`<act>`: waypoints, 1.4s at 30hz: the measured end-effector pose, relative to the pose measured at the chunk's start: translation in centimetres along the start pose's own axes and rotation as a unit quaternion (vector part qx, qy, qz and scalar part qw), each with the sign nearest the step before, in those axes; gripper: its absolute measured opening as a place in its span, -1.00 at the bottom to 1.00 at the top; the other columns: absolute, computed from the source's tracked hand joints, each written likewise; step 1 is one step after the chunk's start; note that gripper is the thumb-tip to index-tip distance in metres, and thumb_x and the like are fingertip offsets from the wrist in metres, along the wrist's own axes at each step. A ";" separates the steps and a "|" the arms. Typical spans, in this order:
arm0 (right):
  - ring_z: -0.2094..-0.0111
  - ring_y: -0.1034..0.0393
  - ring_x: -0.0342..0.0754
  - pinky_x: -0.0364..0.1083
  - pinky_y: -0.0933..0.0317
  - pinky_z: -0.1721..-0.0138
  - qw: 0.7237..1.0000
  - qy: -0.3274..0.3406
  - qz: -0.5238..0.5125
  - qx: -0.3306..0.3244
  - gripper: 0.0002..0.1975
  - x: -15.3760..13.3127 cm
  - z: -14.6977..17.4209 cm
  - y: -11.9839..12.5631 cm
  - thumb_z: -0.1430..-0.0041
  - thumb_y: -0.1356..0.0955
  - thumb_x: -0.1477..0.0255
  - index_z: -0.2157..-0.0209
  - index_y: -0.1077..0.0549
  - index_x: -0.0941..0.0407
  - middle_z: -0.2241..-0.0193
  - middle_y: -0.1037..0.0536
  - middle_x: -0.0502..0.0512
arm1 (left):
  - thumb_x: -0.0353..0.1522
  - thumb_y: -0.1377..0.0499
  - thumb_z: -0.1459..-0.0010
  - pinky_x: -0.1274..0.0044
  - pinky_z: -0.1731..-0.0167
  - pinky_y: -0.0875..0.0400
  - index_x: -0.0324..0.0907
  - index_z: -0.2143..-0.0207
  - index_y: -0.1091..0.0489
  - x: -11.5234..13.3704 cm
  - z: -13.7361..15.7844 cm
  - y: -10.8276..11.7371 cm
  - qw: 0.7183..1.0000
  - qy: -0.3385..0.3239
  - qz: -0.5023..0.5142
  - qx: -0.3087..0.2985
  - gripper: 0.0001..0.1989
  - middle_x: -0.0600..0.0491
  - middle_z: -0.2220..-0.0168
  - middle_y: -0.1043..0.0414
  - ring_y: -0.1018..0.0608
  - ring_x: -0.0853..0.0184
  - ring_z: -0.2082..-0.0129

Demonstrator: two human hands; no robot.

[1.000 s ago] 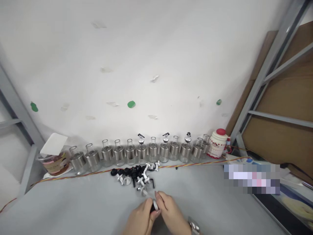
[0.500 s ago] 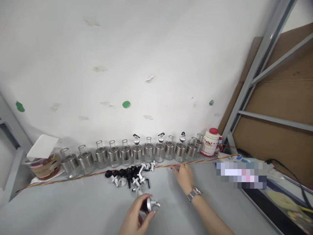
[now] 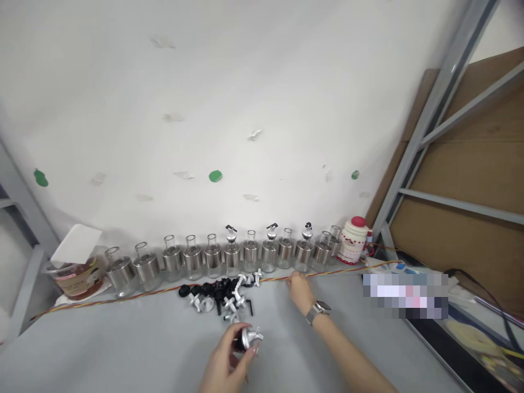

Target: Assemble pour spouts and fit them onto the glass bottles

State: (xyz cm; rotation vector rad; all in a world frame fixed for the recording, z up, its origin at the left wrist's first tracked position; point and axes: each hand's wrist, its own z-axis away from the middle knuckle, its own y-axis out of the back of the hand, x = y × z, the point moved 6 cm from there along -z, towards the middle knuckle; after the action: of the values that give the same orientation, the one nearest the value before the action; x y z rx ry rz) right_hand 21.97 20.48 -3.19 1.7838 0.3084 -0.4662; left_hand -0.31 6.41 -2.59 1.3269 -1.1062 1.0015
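Note:
My left hand (image 3: 229,355) is closed round a bottle pourer (image 3: 248,338) with a silver spout and a black base, held above the grey table. Farther off, my right hand (image 3: 301,292), with a watch on its wrist, has its fingers curled together at the twisted red-and-yellow cord (image 3: 278,279). Whatever those fingers hold is hidden. Between the hands and the bottles lies a pile of black stoppers (image 3: 221,286) and silver spout pieces (image 3: 240,302). A small black bent piece (image 3: 250,307) lies at the pile's right edge.
Several glass bottles with metal sleeves (image 3: 192,255) stand along the wall, some topped with pourers (image 3: 272,230). A plastic tub (image 3: 79,281) is at the left end and a white jar with a red lid (image 3: 352,240) at the right. A metal frame (image 3: 417,144) rises on the right.
My right hand has shifted slightly left and its fingers have drawn in at the cord. My left hand keeps the pourer, now slightly farther left. The view has shifted a little.

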 end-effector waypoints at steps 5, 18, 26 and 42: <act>0.36 -0.36 -0.11 -0.09 -0.23 0.32 0.999 -0.008 -0.023 0.035 -0.83 1.5 -0.2 1.4 -0.15 -0.23 0.43 0.32 -0.37 0.22 0.38 -0.46 0.08 | -0.07 -0.12 0.09 0.65 0.68 -0.31 -0.16 0.20 -0.27 0.1 -0.3 -0.1 0.998 0.023 0.059 -0.018 -0.55 -0.02 0.34 -0.44 -0.51 0.30 0.45; 0.32 -0.37 -0.01 -0.15 -0.15 0.31 0.999 0.007 -0.020 0.031 -0.92 1.8 0.4 1.2 0.01 -0.27 0.51 0.45 -0.39 0.19 0.40 -0.48 0.20 | -0.06 -0.12 0.08 0.63 0.62 -0.30 -0.16 0.21 -0.30 0.3 0.0 -0.4 0.997 0.029 0.059 -0.029 -0.55 0.00 0.35 -0.46 -0.48 0.34 0.49; 0.38 -0.38 -0.02 -0.16 -0.10 0.36 0.999 -0.021 -0.034 -0.006 -0.85 1.9 0.5 2.0 0.02 -0.22 0.62 0.44 -0.39 0.19 0.45 -0.49 0.19 | -0.07 -0.12 0.07 0.63 0.60 -0.30 -0.16 0.21 -0.30 0.5 0.2 -0.5 0.998 0.034 0.050 -0.035 -0.57 0.00 0.36 -0.45 -0.49 0.34 0.48; 0.62 -0.32 -0.11 -0.11 -0.25 0.58 0.894 0.032 -0.430 -0.118 -0.68 -4.6 3.5 3.2 0.05 -0.31 0.20 0.49 -0.44 0.21 0.59 -0.46 0.08 | -0.09 -0.17 0.09 0.57 0.64 -0.32 -0.20 0.04 -0.20 0.3 -0.5 0.1 0.977 0.064 0.201 0.011 -0.41 0.03 0.46 -0.43 -0.49 0.34 0.56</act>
State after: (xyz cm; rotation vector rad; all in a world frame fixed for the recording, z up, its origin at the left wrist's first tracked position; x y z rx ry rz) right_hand 18.75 16.39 0.95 1.3493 1.1728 -0.9413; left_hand -0.36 6.93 -2.23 1.0578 -1.2946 1.3776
